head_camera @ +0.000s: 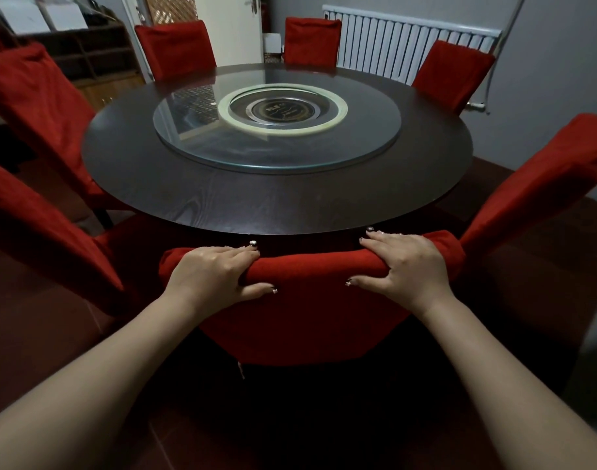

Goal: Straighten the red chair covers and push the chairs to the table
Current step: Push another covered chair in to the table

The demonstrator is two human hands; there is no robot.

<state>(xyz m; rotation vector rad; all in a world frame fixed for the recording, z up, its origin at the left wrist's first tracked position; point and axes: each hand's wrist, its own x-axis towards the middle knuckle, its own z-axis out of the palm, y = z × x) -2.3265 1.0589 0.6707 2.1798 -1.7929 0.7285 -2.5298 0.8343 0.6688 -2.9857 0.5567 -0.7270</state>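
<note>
The red-covered chair [303, 320] stands at 12 o'clock, close to the near rim of the round table [276, 205], and its top rail [310, 266] runs across me from 9 to 3 o'clock. My left grip [212, 273] and right grip [409, 266] each wrap that rail, fingers [236, 256] over the top and thumb [256, 288] under on my side, about equally far from its middle. The table lies straight beyond at 12, so I judge a square, even push suits; other covered chairs [527, 184] ring it.
</note>
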